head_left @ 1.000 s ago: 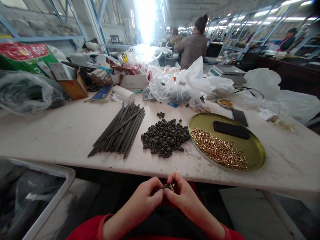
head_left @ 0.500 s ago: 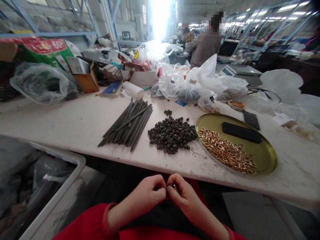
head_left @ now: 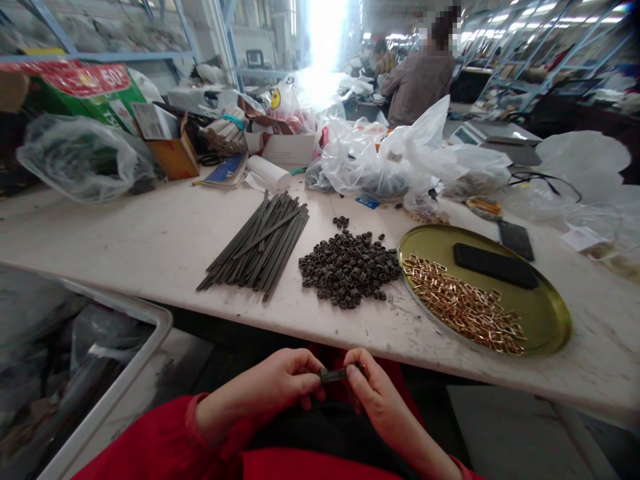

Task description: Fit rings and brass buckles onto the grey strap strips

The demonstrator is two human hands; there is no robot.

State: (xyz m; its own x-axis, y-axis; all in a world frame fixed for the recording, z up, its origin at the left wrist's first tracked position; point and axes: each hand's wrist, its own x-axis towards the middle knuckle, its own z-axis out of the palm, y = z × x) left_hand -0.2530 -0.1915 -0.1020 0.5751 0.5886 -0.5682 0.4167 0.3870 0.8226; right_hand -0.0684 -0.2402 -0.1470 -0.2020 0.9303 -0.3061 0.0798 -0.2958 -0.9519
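Note:
A short dark strap (head_left: 334,377) stretches between my two hands, just below the table's front edge. My left hand (head_left: 295,380) pinches its left end, where a dark loop seems to sit. With thumb and fingers my right hand (head_left: 364,381) grips the other end; what else it holds there is hidden. On the table in front lie a pile of small dark loops (head_left: 349,268) and, to its left, a bundle of long dark strips (head_left: 257,247). Gold-coloured metal buckles (head_left: 465,303) are heaped in a round gold tray (head_left: 553,327) on the right.
A black phone-like slab (head_left: 495,265) lies in the tray. Clear plastic bags (head_left: 380,163), a small box (head_left: 175,150) and a notebook (head_left: 226,170) line the table's back. A white bin (head_left: 163,327) stands below at left. Another person (head_left: 423,83) is farther back.
My hands have drawn slightly apart, so the dark strap between them now shows. The view has shifted a little, moving the table items slightly right.

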